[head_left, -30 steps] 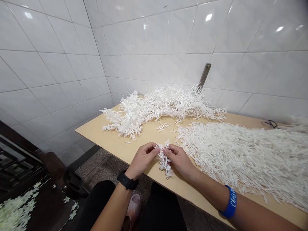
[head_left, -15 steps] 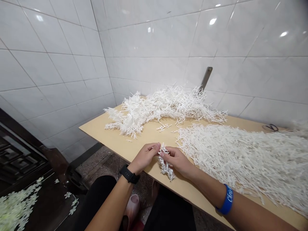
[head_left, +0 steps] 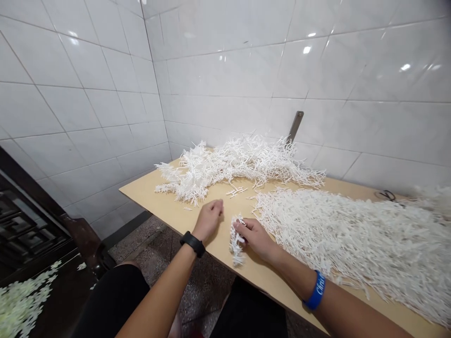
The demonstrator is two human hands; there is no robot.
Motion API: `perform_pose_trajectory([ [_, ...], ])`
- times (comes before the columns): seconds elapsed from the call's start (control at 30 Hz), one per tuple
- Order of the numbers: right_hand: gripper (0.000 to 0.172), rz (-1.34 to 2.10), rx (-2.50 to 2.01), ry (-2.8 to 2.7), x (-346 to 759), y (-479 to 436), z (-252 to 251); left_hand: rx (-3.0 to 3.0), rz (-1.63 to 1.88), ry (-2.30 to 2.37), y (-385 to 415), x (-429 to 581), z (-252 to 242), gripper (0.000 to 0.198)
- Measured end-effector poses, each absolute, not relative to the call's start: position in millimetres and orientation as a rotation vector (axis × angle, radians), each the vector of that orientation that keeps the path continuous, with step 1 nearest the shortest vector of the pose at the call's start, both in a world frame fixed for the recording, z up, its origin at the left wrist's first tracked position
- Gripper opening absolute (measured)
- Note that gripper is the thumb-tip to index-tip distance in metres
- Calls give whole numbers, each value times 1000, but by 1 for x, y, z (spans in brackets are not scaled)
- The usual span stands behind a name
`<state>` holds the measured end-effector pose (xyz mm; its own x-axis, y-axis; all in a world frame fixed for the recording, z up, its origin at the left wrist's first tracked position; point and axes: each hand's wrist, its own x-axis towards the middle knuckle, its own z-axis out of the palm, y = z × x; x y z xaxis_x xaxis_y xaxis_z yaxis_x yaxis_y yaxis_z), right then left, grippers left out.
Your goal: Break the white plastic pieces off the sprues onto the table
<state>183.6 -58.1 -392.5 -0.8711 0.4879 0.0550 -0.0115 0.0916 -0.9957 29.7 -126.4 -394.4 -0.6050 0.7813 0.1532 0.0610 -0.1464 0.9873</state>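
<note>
My right hand (head_left: 256,238) pinches a small bunch of white branching plastic sprigs (head_left: 237,244) between thumb and fingers. The bunch hangs down over the front part of the wooden board (head_left: 150,193). To its left, apart from it, my left hand (head_left: 210,218) is closed with the fingers curled away from me; whatever they may hold is hidden. Beyond both hands lies a heap of white branched sprigs (head_left: 243,162). A few loose sprigs (head_left: 237,191) lie between this heap and my hands. Close to my right hand begins a wide pile of thin white pieces (head_left: 338,230).
A metal bracket (head_left: 295,126) stands against the tiled wall (head_left: 225,70) behind the heap. A dark loop of cord (head_left: 385,195) lies at the back right. Pale flower-shaped pieces (head_left: 28,295) rest on dark furniture (head_left: 56,305) at the lower left.
My left hand has come off the bunch of sprigs and moved left and forward, closed. My right hand still holds the bunch. The view has tilted up slightly.
</note>
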Motion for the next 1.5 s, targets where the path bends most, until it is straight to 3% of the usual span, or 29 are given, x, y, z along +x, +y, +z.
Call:
perform_pose_trajectory([
  [0.07,50,1744,-523,-1922,180,-57,-393,1158,1694,1747,-124,32,-397,25],
  [0.13,48,1684,-589,-1840,178,-57,-393,1230,1612,1801,-122,35,-400,21],
  [0.4,51,1815,-693,-1571,174,-60,-388,1375,1479,1680,-129,43,-399,40],
  [0.57,49,1796,-641,-1702,176,-61,-385,1446,1398,1536,-131,45,-393,49],
  [0.9,40,1278,-606,-2151,178,-60,-394,1118,1622,1517,-130,42,-400,47],
  [1.33,41,1171,-435,-2248,189,-71,-392,617,1935,1481,-127,38,-400,39],
  [1.5,41,1218,-659,-2065,189,-63,-392,879,1756,1438,-132,41,-395,24],
])
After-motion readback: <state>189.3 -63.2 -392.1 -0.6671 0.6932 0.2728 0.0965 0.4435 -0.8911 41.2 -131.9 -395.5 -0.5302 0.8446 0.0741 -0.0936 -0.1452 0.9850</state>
